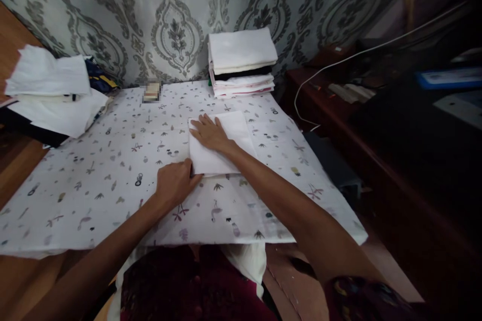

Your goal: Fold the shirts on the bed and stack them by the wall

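Note:
A folded white cloth (pixel 222 159) lies flat on the table's patterned white cover (pixel 124 170). My right hand (pixel 210 133) rests palm down on the cloth's upper left part, its fingers spread. At the cloth's lower left corner is my left hand (pixel 176 180), with its thumb and a finger around the corner. The fingertips there are partly hidden, but the edge appears to sit between them.
Behind the cloth stands a stack of folded cloths (pixel 243 52). A loose pile of clothes (pixel 52 80) lies at the back left, and a small blurred item (pixel 151 92) near the back edge. To the right is a dark red desk (pixel 320 95) with a white cable (pixel 339 61).

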### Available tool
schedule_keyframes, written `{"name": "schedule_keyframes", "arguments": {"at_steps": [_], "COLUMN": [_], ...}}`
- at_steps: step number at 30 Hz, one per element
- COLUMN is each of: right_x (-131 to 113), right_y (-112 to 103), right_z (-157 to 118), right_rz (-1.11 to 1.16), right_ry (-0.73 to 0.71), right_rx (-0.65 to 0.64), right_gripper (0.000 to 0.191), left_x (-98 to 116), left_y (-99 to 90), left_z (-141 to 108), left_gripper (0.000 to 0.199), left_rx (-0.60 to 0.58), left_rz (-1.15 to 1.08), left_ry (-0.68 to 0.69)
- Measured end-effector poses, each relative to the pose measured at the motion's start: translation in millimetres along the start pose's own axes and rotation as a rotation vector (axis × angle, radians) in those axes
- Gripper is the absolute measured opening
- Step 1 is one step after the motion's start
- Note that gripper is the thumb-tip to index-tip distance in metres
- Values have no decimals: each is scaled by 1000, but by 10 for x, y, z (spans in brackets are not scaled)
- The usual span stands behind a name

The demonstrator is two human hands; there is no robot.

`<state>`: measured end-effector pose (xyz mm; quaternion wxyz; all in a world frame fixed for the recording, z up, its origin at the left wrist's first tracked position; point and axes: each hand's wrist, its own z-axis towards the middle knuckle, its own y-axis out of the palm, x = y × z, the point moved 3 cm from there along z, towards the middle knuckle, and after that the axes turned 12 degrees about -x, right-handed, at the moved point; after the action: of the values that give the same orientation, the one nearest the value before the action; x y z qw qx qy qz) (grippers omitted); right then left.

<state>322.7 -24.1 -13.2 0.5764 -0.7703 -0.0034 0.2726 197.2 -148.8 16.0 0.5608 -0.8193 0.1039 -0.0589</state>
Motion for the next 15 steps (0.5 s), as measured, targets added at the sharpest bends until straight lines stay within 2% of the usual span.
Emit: {"name": "schedule_keyframes", "arguments": {"at_steps": [9,15], "right_x": [52,41], "right_y": [61,72], "right_z": [38,29], "right_rz": [-18,-36], "right_ry": [21,32], "right_rx": [48,58], "right_gripper": [57,56], "left_x": [41,85], "left_y": [93,141], "left_z": [-199,-251], "left_gripper": [35,33], "left_rx": [-61,-82], "left_rz": [56,47], "left_ry": [-104,-46]}}
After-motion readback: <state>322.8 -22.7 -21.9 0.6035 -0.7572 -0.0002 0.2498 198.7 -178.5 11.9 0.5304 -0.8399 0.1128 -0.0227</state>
